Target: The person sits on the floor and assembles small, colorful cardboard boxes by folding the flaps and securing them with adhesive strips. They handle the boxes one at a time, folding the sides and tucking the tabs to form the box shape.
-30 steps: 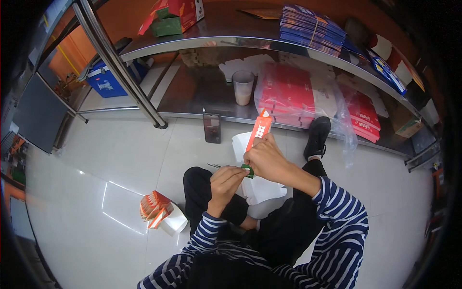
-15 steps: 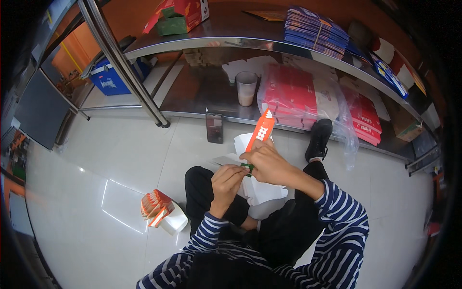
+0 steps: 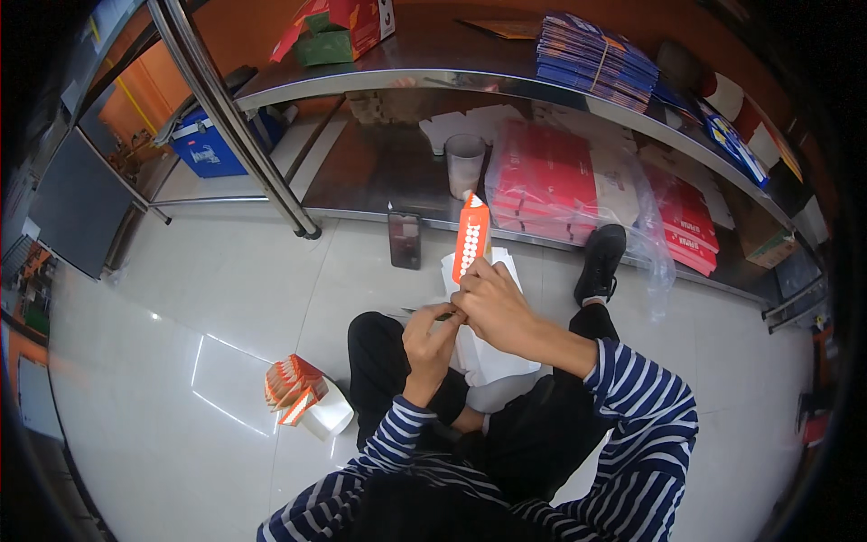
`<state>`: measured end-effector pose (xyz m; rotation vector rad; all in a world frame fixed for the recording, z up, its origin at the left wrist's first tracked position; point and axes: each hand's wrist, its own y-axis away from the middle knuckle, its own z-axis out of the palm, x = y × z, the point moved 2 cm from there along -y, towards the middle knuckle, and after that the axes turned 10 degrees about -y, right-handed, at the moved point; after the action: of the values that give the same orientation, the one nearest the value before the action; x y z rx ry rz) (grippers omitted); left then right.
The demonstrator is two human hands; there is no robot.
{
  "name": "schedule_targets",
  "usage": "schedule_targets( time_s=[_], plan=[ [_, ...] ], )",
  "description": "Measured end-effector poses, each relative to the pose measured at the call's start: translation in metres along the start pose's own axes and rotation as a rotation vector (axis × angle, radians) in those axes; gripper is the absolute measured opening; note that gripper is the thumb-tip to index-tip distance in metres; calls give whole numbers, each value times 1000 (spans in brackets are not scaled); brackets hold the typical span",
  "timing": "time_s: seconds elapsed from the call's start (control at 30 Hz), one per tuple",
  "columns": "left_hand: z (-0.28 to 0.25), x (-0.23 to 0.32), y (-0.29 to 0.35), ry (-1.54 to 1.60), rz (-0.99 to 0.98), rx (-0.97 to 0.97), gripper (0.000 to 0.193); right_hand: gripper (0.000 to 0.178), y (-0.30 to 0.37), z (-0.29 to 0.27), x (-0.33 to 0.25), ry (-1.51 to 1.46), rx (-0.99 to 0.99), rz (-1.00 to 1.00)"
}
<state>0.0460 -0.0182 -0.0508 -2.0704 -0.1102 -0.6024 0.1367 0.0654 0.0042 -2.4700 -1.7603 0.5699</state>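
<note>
My right hand (image 3: 495,307) is closed around the lower part of an orange paper carton (image 3: 470,237) with white round marks and a zigzag white tip. The carton points up and away, nearly upright. At its lower end, my left hand (image 3: 427,348) pinches with thumb and forefinger, the fingertips touching those of my right hand; they hide what exactly is pinched. Beneath the hands, white cardboard pieces (image 3: 495,359) lie between my legs. To the left on the floor, several similar orange cartons (image 3: 291,384) stand bunched in a white paper holder (image 3: 330,415).
Ahead, a phone (image 3: 405,242) leans against a steel shelf (image 3: 361,194). The shelf carries a cloudy cup (image 3: 465,161) and red flat packs (image 3: 546,176) in plastic. Above are banded blue sheets (image 3: 591,65) and a red-green box (image 3: 341,34). My black shoe (image 3: 602,264) is at right.
The orange carton has swung left and more upright, its dotted face turned further into view. My left hand has moved slightly up; the green part between the fingers is now covered.
</note>
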Motion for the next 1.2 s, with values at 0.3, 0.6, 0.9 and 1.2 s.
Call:
schedule_targets(
  time_s=[0.3, 0.6, 0.9, 1.2],
  plan=[
    [-15, -8, -19, 131, -176, -91, 13, 12, -6, -15, -2, -26, 167, -42],
    [-14, -26, -23, 893, -683, -443, 49, 23, -9, -18, -10, -234, 153, -269],
    [-36, -8, -26, 996, -809, -409, 44, 25, -4, -43, -5, -509, 124, -354],
    [-41, -4, -28, 991, -697, -501, 42, 22, -4, -53, -2, -493, 154, -425]
  ],
)
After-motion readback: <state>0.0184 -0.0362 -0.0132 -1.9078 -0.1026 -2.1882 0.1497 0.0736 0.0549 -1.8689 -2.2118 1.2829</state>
